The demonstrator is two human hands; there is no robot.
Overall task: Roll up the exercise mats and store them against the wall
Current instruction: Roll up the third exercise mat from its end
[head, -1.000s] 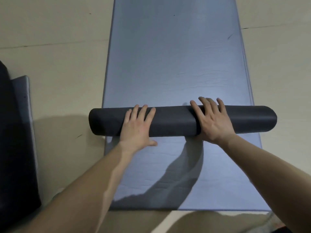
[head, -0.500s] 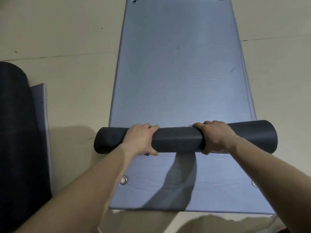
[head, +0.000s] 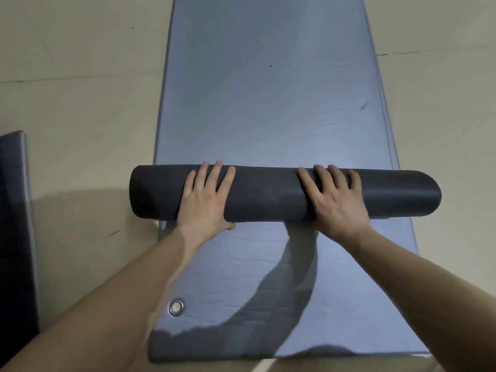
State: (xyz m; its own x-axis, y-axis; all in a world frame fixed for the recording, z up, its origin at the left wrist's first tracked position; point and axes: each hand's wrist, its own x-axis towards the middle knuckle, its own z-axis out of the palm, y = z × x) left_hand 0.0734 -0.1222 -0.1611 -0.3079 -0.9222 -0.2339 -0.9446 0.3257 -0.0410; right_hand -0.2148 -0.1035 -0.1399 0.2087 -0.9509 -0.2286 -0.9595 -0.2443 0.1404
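Beige floor (head: pixel 80 108) w/ faint seam lines runs under everything. On it lies a long blue-grey exercise mat (head: pixel 268 103), flat, stretching away from the person to the top edge of the view. Across it, roughly mid-frame, sits a dark grey rolled mat (head: pixel 268 194), lying crosswise; both its ends stick out past the flat mat's long edges, left end over bare floor, right end likewise.

Left hand (head: pixel 205 200) lies palm-down on the roll's left half, fingers spread flat and extended over the top, thumb down at the roll's near side touching the flat mat. Right hand (head: pixel 335 202) does the same on the right half: open, fingers splayed over the crest, heel of the hand at the near side. Neither hand is curled round the roll; both just press on top. Bare forearms come in from the bottom corners.

Near end of the flat mat has a metal eyelet (head: pixel 176 307) by its left corner, just beside the left forearm. Arm shadow falls across the mat's near part. At far left edge, a second dark mat (head: pixel 13 224) w/ a lighter border lies on the floor, well apart from the roll, only partly in view.
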